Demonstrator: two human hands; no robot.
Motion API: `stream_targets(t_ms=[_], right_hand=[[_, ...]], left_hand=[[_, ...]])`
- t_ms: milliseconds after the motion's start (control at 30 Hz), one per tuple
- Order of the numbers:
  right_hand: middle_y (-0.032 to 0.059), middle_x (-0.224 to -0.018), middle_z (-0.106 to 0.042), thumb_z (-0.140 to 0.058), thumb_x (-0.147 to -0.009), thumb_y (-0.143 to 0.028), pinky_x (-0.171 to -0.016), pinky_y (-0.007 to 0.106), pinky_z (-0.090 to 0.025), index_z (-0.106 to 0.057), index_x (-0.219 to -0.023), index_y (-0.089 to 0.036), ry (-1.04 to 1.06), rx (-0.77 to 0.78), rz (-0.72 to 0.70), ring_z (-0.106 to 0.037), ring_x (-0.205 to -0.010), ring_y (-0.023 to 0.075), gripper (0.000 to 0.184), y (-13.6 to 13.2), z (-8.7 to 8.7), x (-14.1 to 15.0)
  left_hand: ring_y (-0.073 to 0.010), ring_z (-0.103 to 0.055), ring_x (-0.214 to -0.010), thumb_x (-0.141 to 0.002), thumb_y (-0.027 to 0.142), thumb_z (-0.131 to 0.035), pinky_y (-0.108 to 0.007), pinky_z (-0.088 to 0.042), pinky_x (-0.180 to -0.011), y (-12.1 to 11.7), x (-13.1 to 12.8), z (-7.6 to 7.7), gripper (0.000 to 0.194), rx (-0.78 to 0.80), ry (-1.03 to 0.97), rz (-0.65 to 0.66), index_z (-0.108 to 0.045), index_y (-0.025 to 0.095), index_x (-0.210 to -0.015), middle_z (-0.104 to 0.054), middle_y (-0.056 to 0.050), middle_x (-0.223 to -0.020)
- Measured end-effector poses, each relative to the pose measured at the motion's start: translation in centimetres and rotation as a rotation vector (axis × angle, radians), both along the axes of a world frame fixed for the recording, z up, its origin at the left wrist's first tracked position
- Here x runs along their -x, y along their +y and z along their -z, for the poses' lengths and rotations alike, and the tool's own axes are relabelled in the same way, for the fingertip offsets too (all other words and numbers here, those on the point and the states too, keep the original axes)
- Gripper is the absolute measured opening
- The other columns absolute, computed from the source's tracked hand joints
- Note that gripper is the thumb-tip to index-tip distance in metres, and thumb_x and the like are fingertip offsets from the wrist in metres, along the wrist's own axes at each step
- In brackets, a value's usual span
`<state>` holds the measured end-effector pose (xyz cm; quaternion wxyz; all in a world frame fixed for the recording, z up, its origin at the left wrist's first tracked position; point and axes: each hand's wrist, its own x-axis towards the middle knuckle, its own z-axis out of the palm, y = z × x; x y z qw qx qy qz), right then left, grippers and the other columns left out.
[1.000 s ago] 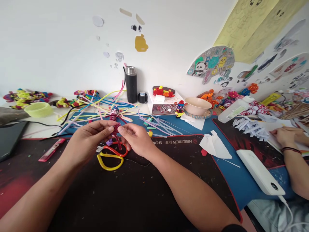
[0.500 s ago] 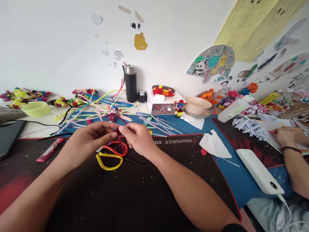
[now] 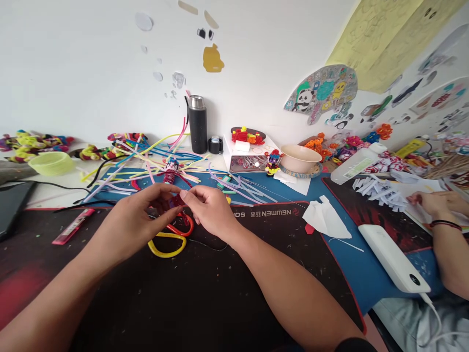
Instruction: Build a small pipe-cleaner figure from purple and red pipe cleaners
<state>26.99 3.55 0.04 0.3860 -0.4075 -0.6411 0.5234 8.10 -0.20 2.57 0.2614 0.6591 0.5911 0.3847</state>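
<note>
My right hand pinches a dark red fuzzy pipe cleaner between thumb and forefinger. From the other side, my left hand curls its thumb and fingers round the same piece. One strand of it hangs below the fingertips, and another reaches up and back. Just beyond the hands is a small pipe-cleaner doll with a dark red wrapped body; whether the held piece joins it I cannot tell. Beneath the hands lie scissors with one yellow and one orange-red handle loop, their blades hidden by my left hand.
Loose pipe cleaners spread behind the hands, near a black flask. A pink-red packet lies left. To the right are a small doll, a beige bowl, white paper, a power bank and another person's hands.
My left hand's fingers have opened into a wider curl round the dark red piece, showing more of it. The right hand keeps its pinch. The view has shifted slightly.
</note>
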Motion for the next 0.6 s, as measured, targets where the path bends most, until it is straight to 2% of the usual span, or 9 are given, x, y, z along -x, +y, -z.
stream_targets(t_ms=[100,300,433,600], right_hand=[[-0.0032,-0.059,-0.054,-0.064,-0.096,-0.072,-0.056,0.028,-0.035,-0.064,-0.080,-0.022,-0.003,0.001,-0.010,-0.051,-0.058,0.0148,0.052,0.0,-0.1,-0.1],[-0.0035,-0.059,-0.053,-0.065,-0.097,-0.071,-0.055,0.028,-0.035,-0.061,-0.076,-0.022,0.031,0.010,-0.014,-0.049,-0.056,0.0140,0.053,0.0,-0.1,-0.2],[-0.0039,-0.059,-0.052,-0.066,-0.096,-0.069,-0.055,0.028,-0.034,-0.060,-0.076,-0.022,0.050,0.015,-0.018,-0.048,-0.055,0.0135,0.051,0.0,-0.1,-0.2],[-0.0043,-0.060,-0.052,-0.064,-0.098,-0.065,-0.056,0.028,-0.035,-0.059,-0.076,-0.022,0.033,0.024,-0.015,-0.049,-0.056,0.0132,0.049,0.0,-0.1,-0.2]], left_hand=[[-0.0258,-0.074,-0.076,-0.085,0.059,-0.071,-0.034,-0.056,-0.071,-0.1,0.0,0.2,0.039,-0.120,0.169,0.052,-0.077,0.032,-0.112,-0.083,-0.003,-0.093],[-0.0302,-0.079,-0.091,-0.097,0.050,-0.066,-0.040,-0.059,-0.092,0.0,0.5,1.0,0.031,-0.382,0.305,0.114,-0.080,0.030,-0.116,-0.086,-0.007,-0.109],[-0.0309,-0.080,-0.096,-0.099,0.047,-0.064,-0.040,-0.060,-0.093,0.1,0.8,1.0,0.032,-0.406,0.347,0.148,-0.080,0.030,-0.121,-0.087,-0.008,-0.113],[-0.0318,-0.079,-0.091,-0.097,0.052,-0.064,-0.041,-0.060,-0.089,0.0,0.8,1.0,0.034,-0.373,0.340,0.126,-0.082,0.033,-0.119,-0.087,-0.007,-0.109]])
